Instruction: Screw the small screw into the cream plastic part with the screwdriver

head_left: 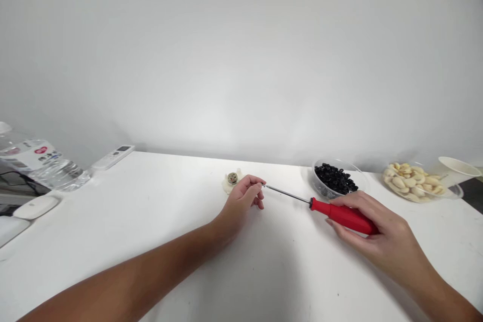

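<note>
My right hand (381, 226) is wrapped around the red handle of a screwdriver (345, 217), its thin metal shaft pointing left. At the tip, the thumb and index finger of my left hand (243, 196) pinch a tiny metal piece that looks like a screw (263, 184); it is mostly hidden by the fingertips. The other left fingers curl loosely below. Just behind my left hand lies a pale, roundish part with a round greenish-grey centre (232, 178), partly covered by that hand.
Black small pieces fill a clear bowl (334, 178) behind my right hand. Farther right are a clear container of cream-coloured pieces (413, 183) and a tilted paper cup (458, 168). On the left are a water bottle (41, 158), a white remote (114, 157) and a white mouse (36, 207). A wall borders the table's back.
</note>
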### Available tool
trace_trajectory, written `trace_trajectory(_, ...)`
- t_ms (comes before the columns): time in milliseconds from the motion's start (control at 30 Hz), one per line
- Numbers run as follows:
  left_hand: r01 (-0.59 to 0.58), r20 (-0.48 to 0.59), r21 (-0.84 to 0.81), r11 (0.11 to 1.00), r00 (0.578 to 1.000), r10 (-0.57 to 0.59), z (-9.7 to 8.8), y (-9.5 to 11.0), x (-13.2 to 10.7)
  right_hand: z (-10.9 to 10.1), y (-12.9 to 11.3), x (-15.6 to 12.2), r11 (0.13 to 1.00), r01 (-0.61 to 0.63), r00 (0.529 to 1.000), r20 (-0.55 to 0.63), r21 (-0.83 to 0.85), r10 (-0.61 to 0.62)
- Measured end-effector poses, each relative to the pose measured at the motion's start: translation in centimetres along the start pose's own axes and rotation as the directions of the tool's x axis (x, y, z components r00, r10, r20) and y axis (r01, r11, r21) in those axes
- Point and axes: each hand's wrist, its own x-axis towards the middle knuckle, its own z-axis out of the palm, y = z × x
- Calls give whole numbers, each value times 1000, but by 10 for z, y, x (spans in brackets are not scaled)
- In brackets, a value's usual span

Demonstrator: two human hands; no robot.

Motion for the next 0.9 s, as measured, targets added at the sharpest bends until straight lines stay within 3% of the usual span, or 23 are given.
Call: trace_trajectory(900, -39, 45, 84, 996, 998, 35, 0, -6, 1, 2, 4, -1, 999, -31, 1000, -2, 33, 31)
